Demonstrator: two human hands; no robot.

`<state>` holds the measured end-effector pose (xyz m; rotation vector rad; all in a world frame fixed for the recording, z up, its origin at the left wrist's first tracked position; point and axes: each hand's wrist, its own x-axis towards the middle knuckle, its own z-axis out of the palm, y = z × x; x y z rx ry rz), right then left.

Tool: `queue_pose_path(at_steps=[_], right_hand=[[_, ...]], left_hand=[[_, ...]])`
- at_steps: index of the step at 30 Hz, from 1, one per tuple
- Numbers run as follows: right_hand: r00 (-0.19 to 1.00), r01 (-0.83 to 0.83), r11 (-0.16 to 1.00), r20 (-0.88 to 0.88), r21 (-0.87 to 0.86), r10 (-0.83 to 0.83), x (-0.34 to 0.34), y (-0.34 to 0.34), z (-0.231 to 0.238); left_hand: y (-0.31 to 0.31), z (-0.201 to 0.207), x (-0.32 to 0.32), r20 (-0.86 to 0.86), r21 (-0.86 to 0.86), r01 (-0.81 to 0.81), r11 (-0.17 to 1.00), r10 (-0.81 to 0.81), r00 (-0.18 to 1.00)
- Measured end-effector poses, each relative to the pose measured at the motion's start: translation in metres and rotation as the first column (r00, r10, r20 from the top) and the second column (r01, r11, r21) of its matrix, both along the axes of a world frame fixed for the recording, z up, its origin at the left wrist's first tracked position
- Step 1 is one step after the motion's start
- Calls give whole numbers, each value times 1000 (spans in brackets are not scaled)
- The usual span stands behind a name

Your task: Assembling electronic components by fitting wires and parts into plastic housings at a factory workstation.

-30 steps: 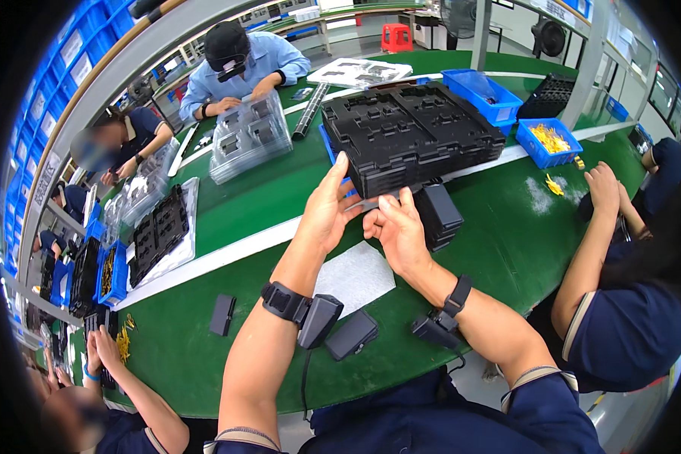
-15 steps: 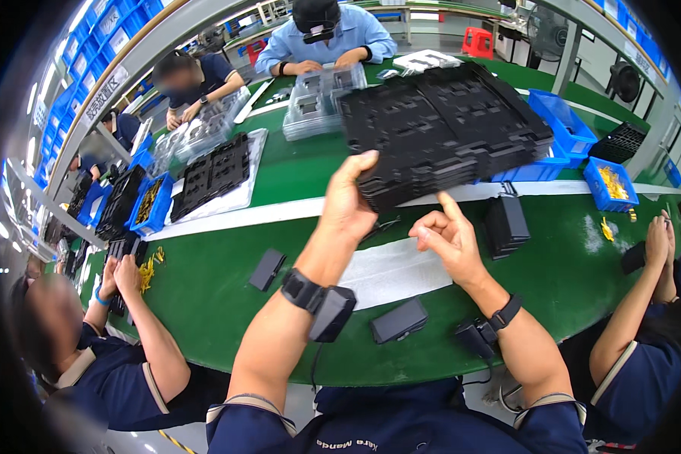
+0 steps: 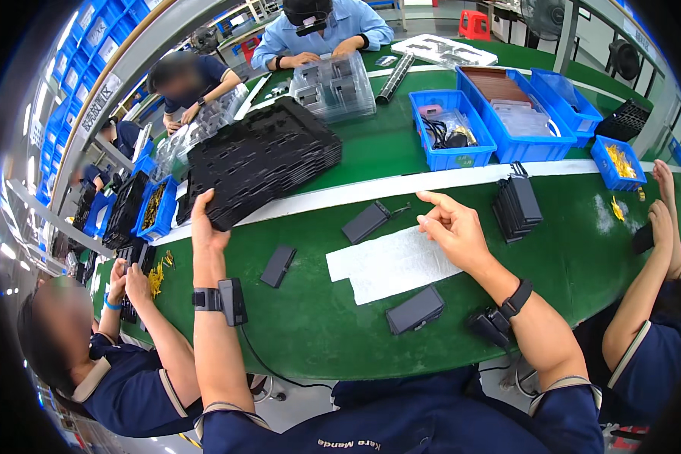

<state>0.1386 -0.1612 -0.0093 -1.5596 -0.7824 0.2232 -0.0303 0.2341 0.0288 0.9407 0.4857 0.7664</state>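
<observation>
My left hand (image 3: 208,231) is closed on the near left edge of a stack of thin black plastic trays (image 3: 268,155). The stack tilts above the far left part of the green table; whether its far end touches anything, I cannot tell. Fingers apart and empty, my right hand (image 3: 455,233) hovers over the right end of a white paper sheet (image 3: 390,271). Dark grey rectangular cases lie around the sheet: one (image 3: 365,222) beyond it, one (image 3: 278,266) to its left and one (image 3: 416,310) on the near side. Several similar cases (image 3: 518,204) stand grouped beyond my right hand.
Blue bins (image 3: 454,159) holding cables and bags stand at the back right, beside a small bin of yellow parts (image 3: 619,163). Clear plastic trays (image 3: 333,87) lie before a person in light blue. Other people work at both sides. A white strip (image 3: 401,180) crosses the table.
The tray stack has swung from the right to the far left in my left hand, uncovering the blue bins and a grey case. My right hand stays near the sheet.
</observation>
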Motion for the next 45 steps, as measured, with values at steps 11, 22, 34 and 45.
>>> queue_pose_path(at_steps=[11, 22, 34, 45], right_hand=[[999, 14, 989, 33, -147, -9, 2, -2, -1], [996, 20, 971, 93, -236, 2, -4, -4, 6], [999, 14, 986, -27, -163, -18, -6, -7, 14], [982, -106, 992, -161, -64, 94, -15, -7, 24]], left_hand=[[-42, 25, 24, -121, 682, -264, 682, 461, 879], [-198, -24, 82, -586, 800, 600, 36, 263, 766], [-236, -18, 65, -361, 294, 624, 724, -520, 774], [-245, -23, 56, -331, 240, 612, 754, -529, 781]])
